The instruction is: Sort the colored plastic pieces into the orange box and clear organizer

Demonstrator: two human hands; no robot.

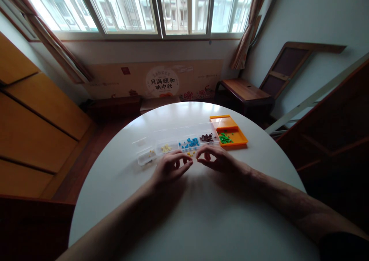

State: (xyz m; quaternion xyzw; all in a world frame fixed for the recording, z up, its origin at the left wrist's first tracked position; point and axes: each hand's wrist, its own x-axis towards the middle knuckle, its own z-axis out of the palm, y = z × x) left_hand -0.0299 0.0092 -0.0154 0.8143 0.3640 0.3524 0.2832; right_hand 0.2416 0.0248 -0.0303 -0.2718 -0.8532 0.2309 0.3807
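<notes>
Two hands rest close together on the white round bench, fingertips almost meeting. The left hand (pixel 170 165) and the right hand (pixel 215 159) both have the fingers curled in a pinch, but whatever they pinch is too small to tell. Just beyond the fingertips lie a few yellow pieces (pixel 189 153), and behind these the clear divided box (pixel 175 142) with cream, blue and dark brown pieces in separate compartments. Beyond the right hand sits the orange tray (pixel 230 132) with green pieces. It seems a small piece is being joined or sorted; the next move needs a fine, steady pinch.
</notes>
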